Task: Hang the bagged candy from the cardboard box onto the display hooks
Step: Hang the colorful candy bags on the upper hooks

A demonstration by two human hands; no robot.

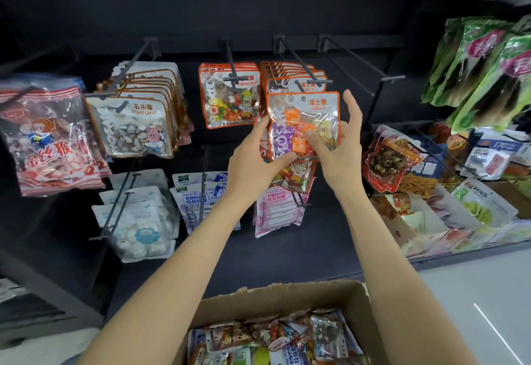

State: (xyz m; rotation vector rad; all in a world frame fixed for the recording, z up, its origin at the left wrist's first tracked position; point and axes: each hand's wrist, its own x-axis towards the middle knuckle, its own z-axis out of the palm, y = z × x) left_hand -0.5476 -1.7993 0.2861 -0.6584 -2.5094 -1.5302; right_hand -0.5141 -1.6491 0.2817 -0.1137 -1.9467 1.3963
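Observation:
Both hands hold up an orange-edged clear candy bag [304, 119] with purple and orange sweets inside. My left hand [253, 160] grips its lower left side and also holds one or two more bags behind and below it. My right hand [339, 146] pinches the front with thumb and a finger, the other fingers spread upward. The bag's hang hole sits just below the tip of a black display hook [317, 80] that carries several matching bags [293, 77]. The open cardboard box [267, 295] with mixed candy bags is at the bottom centre.
Neighbouring hooks carry stone candy bags [135, 126], bean candy bags [230, 97] and red-striped bags [46, 134]. An empty hook [388, 78] juts out to the right. Lower hooks hold white and pink bags. Snack bins [431, 186] fill the right side.

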